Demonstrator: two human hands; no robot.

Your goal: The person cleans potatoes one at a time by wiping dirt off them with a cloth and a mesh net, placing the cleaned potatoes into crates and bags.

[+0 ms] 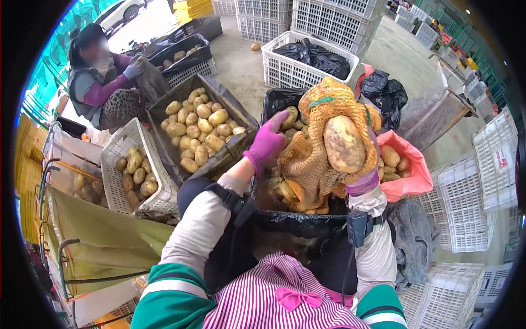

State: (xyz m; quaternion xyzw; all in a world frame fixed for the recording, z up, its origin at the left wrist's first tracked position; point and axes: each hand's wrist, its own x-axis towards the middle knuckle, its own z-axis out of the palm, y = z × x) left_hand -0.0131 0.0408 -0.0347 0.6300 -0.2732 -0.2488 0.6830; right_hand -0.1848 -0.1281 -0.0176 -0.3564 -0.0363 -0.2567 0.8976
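Observation:
My left hand (267, 143), in a purple knit glove, is raised at the left edge of the black-lined crate (296, 218) before me. Its fingers are stretched out, with a potato (289, 118) just beyond the fingertips and nothing in its grip. My right hand (362, 185), also gloved, holds up a large soil-stained potato (344, 143); most of its fingers are hidden behind the potato and netting. Orange-brown mesh netting (307, 172) with a green strip loops around that potato and hangs down over the potatoes in the crate.
At the left stand a dark-lined crate of potatoes (156, 109) and a white crate of potatoes (116, 143). A pink bag (413, 178) of potatoes sits at the right. Another person (101, 77) works at the far left. Stacked white crates (457, 203) line the right side.

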